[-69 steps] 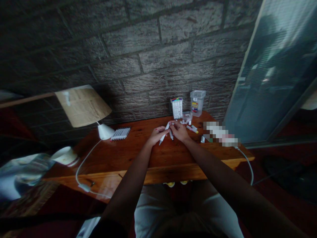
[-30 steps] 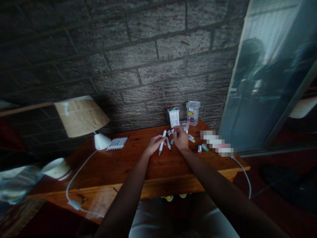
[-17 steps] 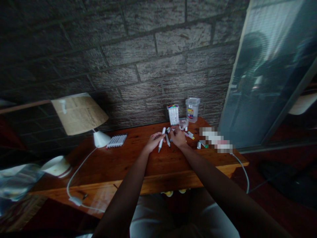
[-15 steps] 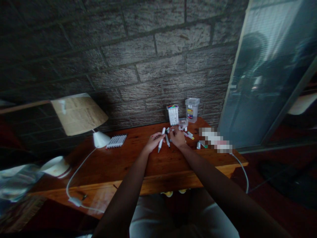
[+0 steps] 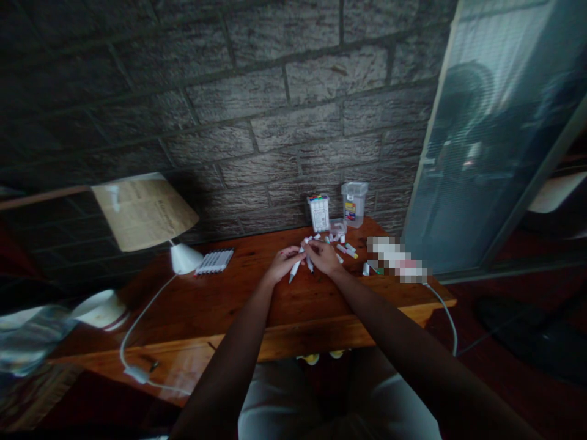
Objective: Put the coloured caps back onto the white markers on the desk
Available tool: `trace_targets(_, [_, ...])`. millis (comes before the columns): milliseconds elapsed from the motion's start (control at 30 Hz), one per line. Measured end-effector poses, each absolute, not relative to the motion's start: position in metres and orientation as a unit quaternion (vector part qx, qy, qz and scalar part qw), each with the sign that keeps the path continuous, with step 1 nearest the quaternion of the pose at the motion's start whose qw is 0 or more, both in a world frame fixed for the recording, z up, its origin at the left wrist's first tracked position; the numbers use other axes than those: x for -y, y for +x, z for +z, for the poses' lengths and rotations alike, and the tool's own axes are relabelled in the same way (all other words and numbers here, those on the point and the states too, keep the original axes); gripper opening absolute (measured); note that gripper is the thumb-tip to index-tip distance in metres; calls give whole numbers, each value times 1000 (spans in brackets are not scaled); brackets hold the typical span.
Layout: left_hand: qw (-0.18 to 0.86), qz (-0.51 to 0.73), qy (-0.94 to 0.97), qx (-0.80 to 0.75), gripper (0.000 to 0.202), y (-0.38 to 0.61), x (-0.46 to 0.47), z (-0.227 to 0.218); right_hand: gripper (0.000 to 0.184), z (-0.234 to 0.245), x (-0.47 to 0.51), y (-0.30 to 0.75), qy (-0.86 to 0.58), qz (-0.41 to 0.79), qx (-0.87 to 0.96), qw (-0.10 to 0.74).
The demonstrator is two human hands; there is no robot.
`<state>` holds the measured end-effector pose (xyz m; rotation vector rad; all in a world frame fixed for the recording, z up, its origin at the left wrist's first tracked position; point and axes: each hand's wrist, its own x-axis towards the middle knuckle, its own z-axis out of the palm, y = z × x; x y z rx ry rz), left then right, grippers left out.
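Note:
My left hand (image 5: 279, 265) is closed around a white marker (image 5: 294, 270), held slanting with its grey tapered end down toward the desk. Against the marker's upper end, the fingers of my right hand (image 5: 323, 255) are pinched together. Whether a small cap sits between them I cannot make out. A second marker (image 5: 310, 264) lies just beside, partly hidden by my right hand. Several loose caps and short pieces (image 5: 350, 250) in white, pink and yellow are scattered to the right and behind. One white cap (image 5: 365, 269) stands apart, next to a green piece.
Behind my hands stand a box full of markers (image 5: 320, 214) and a clear plastic container (image 5: 354, 205). A row of markers (image 5: 214, 261) lies by the lamp (image 5: 184, 258) at left. A bowl (image 5: 101, 310) and a lamp cord are further left. A blurred-out white object (image 5: 398, 260) is at right.
My right hand has moved left from among the loose pieces to the marker's upper end. My left hand keeps its hold on the marker, nearly in place.

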<state>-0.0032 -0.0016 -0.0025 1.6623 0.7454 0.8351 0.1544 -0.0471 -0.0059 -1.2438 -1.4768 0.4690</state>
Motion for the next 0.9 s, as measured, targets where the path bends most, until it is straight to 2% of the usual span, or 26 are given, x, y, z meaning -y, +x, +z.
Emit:
trace_targets(100, [533,341,706,-319,52,-3,3,-1,36,-6,42,160,-539,217,551,599])
trace_targets(167, [533,342,703,-324,53,-3,5,0,36,-4,40,167,-569,179,497,629])
trace_targets(233, [535,346,698,-327,53,-3,6,1,37,-2,40,173,-612,110,474,624])
trace_targets(367, [538,351,695,-323,54,-2,6,1,35,3,48,178,-700,-3,495,514])
trace_targets(567, [520,356,708,-320,52,-3,5,1,32,11,60,179,-800,-17,525,288])
trace_targets(767, [517,355,710,-321,52,-3,5,2,36,15,64,175,-807,-18,547,221])
trace_targets(900, [515,357,711,-320,52,-2,5,2,36,16,66,173,-801,-36,554,223])
